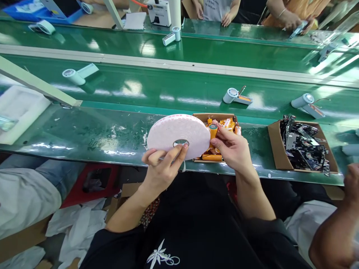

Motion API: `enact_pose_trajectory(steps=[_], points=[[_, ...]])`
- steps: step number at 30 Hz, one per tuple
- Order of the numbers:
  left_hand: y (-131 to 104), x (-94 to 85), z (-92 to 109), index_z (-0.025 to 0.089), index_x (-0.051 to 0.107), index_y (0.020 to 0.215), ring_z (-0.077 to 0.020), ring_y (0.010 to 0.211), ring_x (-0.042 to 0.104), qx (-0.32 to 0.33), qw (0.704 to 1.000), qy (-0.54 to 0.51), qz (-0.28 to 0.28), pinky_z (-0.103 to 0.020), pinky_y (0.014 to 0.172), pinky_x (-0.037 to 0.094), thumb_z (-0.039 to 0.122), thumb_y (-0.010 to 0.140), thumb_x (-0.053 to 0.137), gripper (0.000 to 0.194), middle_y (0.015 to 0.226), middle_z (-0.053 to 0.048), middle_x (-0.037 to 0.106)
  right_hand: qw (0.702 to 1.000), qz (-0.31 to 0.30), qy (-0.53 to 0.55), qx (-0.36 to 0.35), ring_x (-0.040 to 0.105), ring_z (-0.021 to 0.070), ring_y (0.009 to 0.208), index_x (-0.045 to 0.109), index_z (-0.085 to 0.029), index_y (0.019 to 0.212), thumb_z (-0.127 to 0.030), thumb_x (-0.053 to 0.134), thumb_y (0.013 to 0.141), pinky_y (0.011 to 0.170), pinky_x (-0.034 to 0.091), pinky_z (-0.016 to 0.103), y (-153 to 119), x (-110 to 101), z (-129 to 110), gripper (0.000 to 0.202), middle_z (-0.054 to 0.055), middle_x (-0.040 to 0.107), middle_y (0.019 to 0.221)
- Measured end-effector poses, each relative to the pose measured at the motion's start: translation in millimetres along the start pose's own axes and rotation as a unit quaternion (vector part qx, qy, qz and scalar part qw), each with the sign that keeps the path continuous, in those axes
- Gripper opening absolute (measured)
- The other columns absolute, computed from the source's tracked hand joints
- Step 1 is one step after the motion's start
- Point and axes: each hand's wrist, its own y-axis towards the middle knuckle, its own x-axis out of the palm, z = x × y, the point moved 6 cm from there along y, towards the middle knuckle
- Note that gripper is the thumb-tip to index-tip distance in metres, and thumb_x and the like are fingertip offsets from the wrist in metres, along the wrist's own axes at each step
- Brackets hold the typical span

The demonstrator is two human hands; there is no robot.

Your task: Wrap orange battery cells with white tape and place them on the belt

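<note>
A large white roll of tape [179,130] is gripped by my left hand [165,160], with fingers at its centre hole and under its lower edge. At the roll's right edge, my right hand [232,145] pinches an orange battery cell [213,131] between thumb and fingers, its round end facing up. The cell appears to touch the roll's rim. Behind and below my right hand is a cardboard box [196,116] of orange cells, partly hidden by the roll and hand.
A cardboard box [276,149] of black metal parts stands to the right. Pale blue devices [231,95] lie on the green conveyor [168,86]. A white foam tray [19,108] sits at left under a slanted post [36,80]. Other people are at both sides and across.
</note>
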Motion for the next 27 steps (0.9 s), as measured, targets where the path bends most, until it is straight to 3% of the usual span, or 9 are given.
enact_pose_trajectory(steps=[4, 10, 12, 14, 16, 18, 20, 22, 27], points=[[6.3, -2.1, -9.1, 0.032, 0.059, 0.152, -0.0256, 0.102, 0.041, 0.013, 0.998, -0.057, -0.019, -0.042, 0.098, 0.03, 0.012, 0.095, 0.074, 0.062, 0.115, -0.004, 0.076, 0.999, -0.025, -0.021, 0.0, 0.068, 0.0302, 0.124, 0.072, -0.026, 0.137, -0.04, 0.077, 0.093, 0.109, 0.06, 0.05, 9.0, 0.3, -5.4, 0.046, 0.005, 0.075, 0.123], [11.0, 2.1, 8.8, 0.027, 0.054, 0.157, -0.0258, 0.1, 0.04, -0.027, 0.999, -0.015, 0.034, -0.043, 0.101, 0.029, 0.016, 0.092, 0.079, 0.07, 0.105, -0.005, 0.076, 0.982, 0.178, 0.05, -0.037, 0.059, 0.0312, 0.139, 0.047, -0.032, 0.156, -0.055, 0.06, 0.105, 0.115, 0.054, 0.056, -3.5, 16.9, 1.6, 0.057, 0.012, 0.064, 0.144], [11.1, 2.4, 8.6, 0.025, 0.058, 0.154, -0.0257, 0.1, 0.041, -0.011, 1.0, -0.011, 0.022, -0.042, 0.1, 0.03, 0.012, 0.092, 0.077, 0.066, 0.107, -0.006, 0.076, 0.99, 0.136, 0.028, -0.031, 0.061, 0.0313, 0.136, 0.054, -0.031, 0.153, -0.054, 0.067, 0.101, 0.115, 0.055, 0.054, -2.7, 15.2, 3.1, 0.059, 0.01, 0.064, 0.144], [12.2, 0.8, 1.2, 0.027, 0.06, 0.152, -0.0254, 0.101, 0.042, 0.018, 1.0, -0.023, -0.005, -0.042, 0.101, 0.031, 0.011, 0.093, 0.075, 0.063, 0.112, -0.004, 0.076, 0.998, 0.048, 0.007, -0.026, 0.066, 0.0298, 0.128, 0.063, -0.03, 0.148, -0.05, 0.076, 0.094, 0.111, 0.059, 0.05, 0.9, 8.2, 0.9, 0.058, 0.007, 0.067, 0.14], [15.0, -3.0, -10.8, 0.03, 0.059, 0.152, -0.0245, 0.104, 0.044, 0.04, 0.998, -0.047, -0.03, -0.042, 0.103, 0.031, 0.009, 0.096, 0.072, 0.061, 0.116, -0.003, 0.075, 0.999, -0.013, -0.021, -0.025, 0.072, 0.0252, 0.11, 0.068, -0.029, 0.144, -0.042, 0.076, 0.093, 0.099, 0.065, 0.043, 4.4, -3.6, -5.1, 0.053, 0.004, 0.074, 0.122], [18.7, -6.3, -20.6, 0.031, 0.059, 0.152, -0.0238, 0.107, 0.046, 0.059, 0.995, -0.062, -0.052, -0.042, 0.105, 0.031, 0.009, 0.098, 0.068, 0.059, 0.12, -0.002, 0.075, 0.996, -0.044, -0.068, -0.024, 0.072, 0.0195, 0.086, 0.072, -0.027, 0.139, -0.033, 0.072, 0.095, 0.083, 0.067, 0.036, 7.9, -11.7, -11.6, 0.045, 0.001, 0.074, 0.096], [22.0, -7.1, -24.4, 0.032, 0.058, 0.153, -0.0238, 0.108, 0.048, 0.073, 0.993, -0.059, -0.069, -0.042, 0.105, 0.031, 0.01, 0.1, 0.066, 0.058, 0.124, -0.001, 0.075, 0.993, -0.057, -0.097, -0.025, 0.069, 0.0181, 0.076, 0.074, -0.026, 0.135, -0.03, 0.071, 0.095, 0.077, 0.066, 0.035, 11.1, -10.5, -15.5, 0.041, -0.001, 0.071, 0.085], [24.2, -6.5, -22.7, 0.034, 0.056, 0.155, -0.0245, 0.107, 0.048, 0.066, 0.995, -0.039, -0.062, -0.044, 0.103, 0.031, 0.012, 0.1, 0.066, 0.059, 0.124, -0.001, 0.075, 0.996, -0.031, -0.073, -0.037, 0.072, 0.0224, 0.089, 0.072, -0.026, 0.137, -0.034, 0.073, 0.094, 0.085, 0.066, 0.039, 12.8, -2.8, -15.7, 0.044, 0.002, 0.074, 0.097], [20.9, -6.2, -5.3, 0.031, 0.057, 0.154, -0.0259, 0.1, 0.043, 0.013, 0.999, 0.028, 0.016, -0.046, 0.1, 0.031, 0.016, 0.096, 0.074, 0.063, 0.113, -0.002, 0.077, 0.988, 0.132, 0.041, -0.073, 0.064, 0.0305, 0.131, 0.049, -0.032, 0.155, -0.047, 0.061, 0.103, 0.11, 0.058, 0.053, 4.1, 11.2, -1.3, 0.055, 0.01, 0.067, 0.138]])
